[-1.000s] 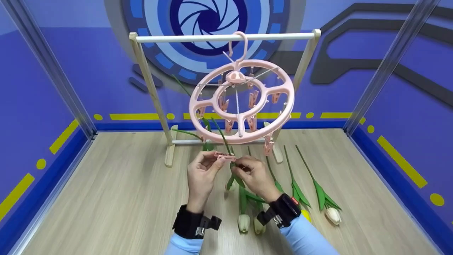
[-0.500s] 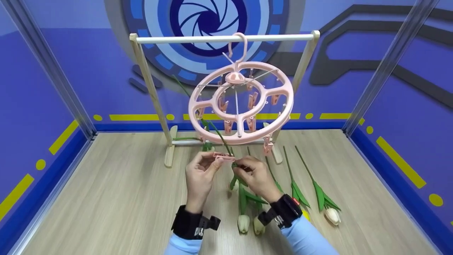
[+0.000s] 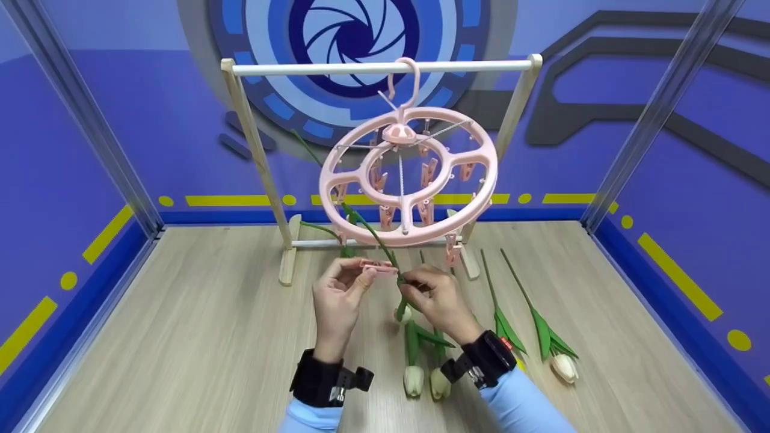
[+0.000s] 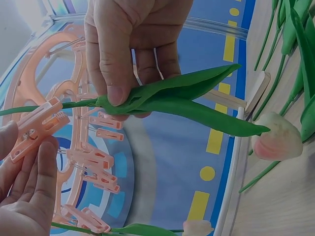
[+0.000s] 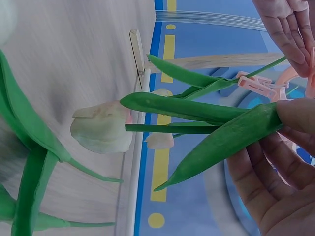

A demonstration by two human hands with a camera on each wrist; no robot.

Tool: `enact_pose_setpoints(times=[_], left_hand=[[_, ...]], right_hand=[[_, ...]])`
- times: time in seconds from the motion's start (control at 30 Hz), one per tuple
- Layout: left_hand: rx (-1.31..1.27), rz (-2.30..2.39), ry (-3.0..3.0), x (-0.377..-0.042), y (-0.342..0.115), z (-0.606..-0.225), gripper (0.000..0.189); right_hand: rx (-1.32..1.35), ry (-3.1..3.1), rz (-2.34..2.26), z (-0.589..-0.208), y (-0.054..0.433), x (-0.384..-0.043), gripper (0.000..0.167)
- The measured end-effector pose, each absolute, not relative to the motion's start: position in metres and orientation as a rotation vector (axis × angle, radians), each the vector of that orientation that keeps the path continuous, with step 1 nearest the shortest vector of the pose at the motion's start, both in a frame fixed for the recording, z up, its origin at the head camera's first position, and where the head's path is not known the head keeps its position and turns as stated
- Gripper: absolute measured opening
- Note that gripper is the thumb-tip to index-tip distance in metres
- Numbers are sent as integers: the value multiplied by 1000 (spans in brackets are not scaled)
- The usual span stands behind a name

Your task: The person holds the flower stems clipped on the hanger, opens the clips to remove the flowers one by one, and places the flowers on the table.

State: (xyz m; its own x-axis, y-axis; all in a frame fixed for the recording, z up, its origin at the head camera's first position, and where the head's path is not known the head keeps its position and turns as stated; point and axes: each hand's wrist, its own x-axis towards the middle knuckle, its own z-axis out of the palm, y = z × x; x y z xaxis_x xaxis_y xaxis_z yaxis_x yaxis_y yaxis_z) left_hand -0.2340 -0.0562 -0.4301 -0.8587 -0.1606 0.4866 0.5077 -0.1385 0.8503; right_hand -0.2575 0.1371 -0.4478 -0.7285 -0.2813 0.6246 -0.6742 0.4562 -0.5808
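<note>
My left hand (image 3: 337, 304) pinches a pink clothespin (image 3: 378, 268) between thumb and fingers, just below the front rim of the round pink clip hanger (image 3: 404, 239). Thumb and fingers of my right hand (image 3: 442, 300) pinch an artificial tulip (image 4: 192, 110) where its leaves meet the stem. The tulip hangs bloom down, its pale bloom (image 5: 103, 127) below the hand and its stem slanting up toward the hanger. In the left wrist view the stem overlaps the clothespin's tip. Another tulip (image 5: 202, 86) hangs bloom down from a hanger clip (image 5: 256, 84).
The hanger hooks over the white rod (image 3: 337, 68) of a wooden stand (image 3: 255, 144). Several more clothespins (image 3: 426, 210) dangle from it. On the table (image 3: 198, 337) below and to the right lie several tulips, including white ones (image 3: 564, 368) (image 3: 414, 380).
The held tulip's bloom and leaves have shifted slightly right, and its stem now lies closer along the clothespin's tip. Both hands keep their grips and have barely moved.
</note>
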Motion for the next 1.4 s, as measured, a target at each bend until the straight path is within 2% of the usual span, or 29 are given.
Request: enact_pose_setpoints(times=[0.3, 0.97, 1.4], left_hand=[[-305, -2065, -1660, -236, -55, -428, 21], [-364, -2067, -1661, -240, -54, -433, 29], [-301, -2009, -1767, -241, -54, -434, 37]], right_hand=[[786, -2305, 1221, -447, 140, -257, 12], [786, -2297, 1275, -449, 140, -255, 13], [814, -2254, 1263, -450, 143, -253, 14]])
